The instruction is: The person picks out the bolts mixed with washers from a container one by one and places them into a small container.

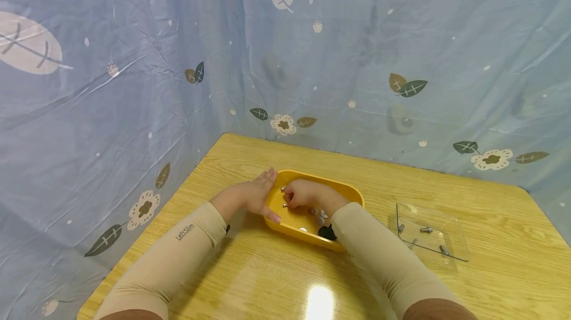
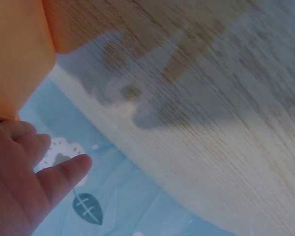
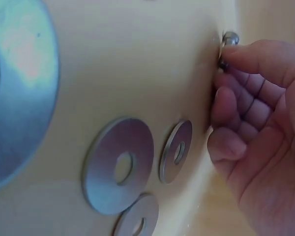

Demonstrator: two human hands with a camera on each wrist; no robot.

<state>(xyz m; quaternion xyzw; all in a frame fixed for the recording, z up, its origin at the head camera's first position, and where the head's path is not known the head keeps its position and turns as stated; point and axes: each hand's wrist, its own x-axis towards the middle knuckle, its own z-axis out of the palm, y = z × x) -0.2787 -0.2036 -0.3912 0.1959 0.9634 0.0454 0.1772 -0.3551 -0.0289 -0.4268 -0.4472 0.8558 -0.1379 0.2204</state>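
Pinching a bolt [image 3: 230,38] with right hand [image 1: 301,192] inside yellow tray [image 1: 299,234], spreading left hand [image 1: 256,196] against its left end.

Yellow tray [image 1: 291,219]: long, with round corners; sits flat on the wooden table [image 1: 258,280].
Left hand [image 1: 256,196]: rests against the tray's left end, thumb spread apart.
Metal bolt [image 3: 231,39]: small, shiny, gray; pokes out past a thumb.
Right hand [image 1: 301,191]: reaches inside the tray, pinches the bolt.
Washers [image 3: 102,172]: flat, silver, round, with holes; lie on the tray floor.

blue leaf-print cloth [image 1: 339,62] behind wooden table [image 1: 504,233]
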